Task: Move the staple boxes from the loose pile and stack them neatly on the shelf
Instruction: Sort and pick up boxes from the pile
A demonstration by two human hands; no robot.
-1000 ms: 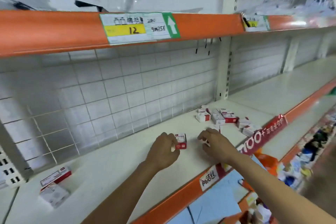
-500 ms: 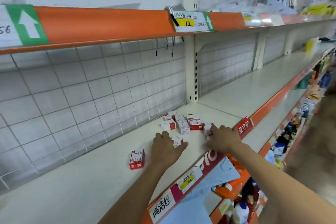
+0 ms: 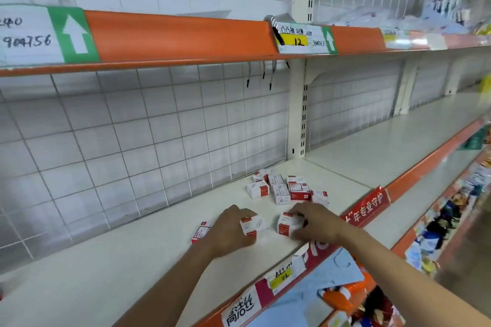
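Observation:
A loose pile of small red-and-white staple boxes (image 3: 281, 188) lies on the cream shelf (image 3: 106, 273) near the wire-grid back wall. My left hand (image 3: 228, 231) is closed around one staple box (image 3: 252, 224) on the shelf surface. My right hand (image 3: 316, 223) grips another staple box (image 3: 288, 223) just to the right of it. A third single box (image 3: 199, 232) lies flat at the left, partly hidden behind my left hand.
An orange upper shelf edge (image 3: 172, 34) with price labels hangs overhead. A white upright post (image 3: 299, 103) divides the shelf bays. The front rail carries a red promo sign (image 3: 366, 210) and label tags. Packed goods fill the lower shelves (image 3: 438, 233) at right.
The view swung right toward the pile. The left hand left one box on the shelf at left and closed on another; the right hand took a box at the pile's near side.

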